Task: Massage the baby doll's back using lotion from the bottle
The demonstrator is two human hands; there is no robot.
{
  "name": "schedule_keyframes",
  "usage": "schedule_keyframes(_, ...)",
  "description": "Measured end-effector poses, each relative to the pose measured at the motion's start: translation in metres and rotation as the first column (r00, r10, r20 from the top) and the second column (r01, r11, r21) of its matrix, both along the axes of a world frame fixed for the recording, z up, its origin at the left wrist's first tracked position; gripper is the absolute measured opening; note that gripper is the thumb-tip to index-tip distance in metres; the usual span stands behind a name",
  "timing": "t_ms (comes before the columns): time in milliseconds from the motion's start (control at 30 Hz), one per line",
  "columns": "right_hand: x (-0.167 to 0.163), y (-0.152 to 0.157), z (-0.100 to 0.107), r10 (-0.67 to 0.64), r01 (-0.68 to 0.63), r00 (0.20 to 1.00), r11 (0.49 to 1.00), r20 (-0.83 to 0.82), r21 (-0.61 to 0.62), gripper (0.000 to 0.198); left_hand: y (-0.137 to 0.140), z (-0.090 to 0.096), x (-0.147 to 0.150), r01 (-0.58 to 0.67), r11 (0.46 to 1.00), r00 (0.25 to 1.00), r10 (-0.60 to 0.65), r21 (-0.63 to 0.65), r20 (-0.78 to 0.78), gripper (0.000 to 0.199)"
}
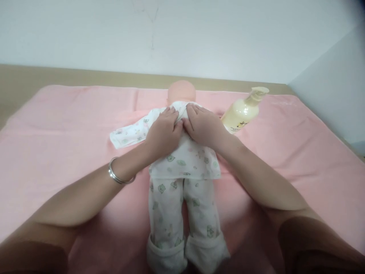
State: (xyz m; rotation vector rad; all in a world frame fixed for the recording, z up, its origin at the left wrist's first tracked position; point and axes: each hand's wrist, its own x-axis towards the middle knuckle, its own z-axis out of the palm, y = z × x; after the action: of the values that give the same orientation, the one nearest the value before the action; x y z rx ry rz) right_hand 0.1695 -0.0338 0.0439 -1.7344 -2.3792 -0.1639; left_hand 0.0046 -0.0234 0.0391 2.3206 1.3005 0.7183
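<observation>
A baby doll (181, 90) lies on the pink sheet with its bald head toward the wall, dressed in a white printed top (188, 163) and matching trousers (165, 213) with rolled cuffs. My left hand (165, 129) rests flat on the left of the doll's upper body, fingers stretched out. Mirroring it, my right hand (202, 125) lies on the right side, fingers extended over the cloth. The thumbs nearly meet at the middle, where a fold of the top shows between the hands. One sleeve (129, 133) spreads out to the left; the other is mostly hidden by my right arm.
A cream pump bottle (242, 112) leans at a tilt just right of my right hand. The pink sheet (71, 133) covers a tan surface (114, 78) that runs back to a pale wall (85, 34). A silver bangle (115, 173) circles my left wrist.
</observation>
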Motion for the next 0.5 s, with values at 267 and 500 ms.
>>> schedule_keyframes(267, -0.025, -0.030, -0.001, -0.098, 0.091, 0.993, 0.989, 0.064, 0.115, 0.055, 0.027, -0.015, -0.003, -0.046, 0.997, 0.999, 0.046, -0.060, 0.007, 0.065)
schedule_keyframes(500, -0.010, 0.001, -0.007, -0.138, 0.136, 0.984, 0.990, -0.112, -0.030, 0.057, 0.006, 0.000, -0.001, -0.039, 0.996, 0.998, 0.043, -0.084, 0.039, 0.052)
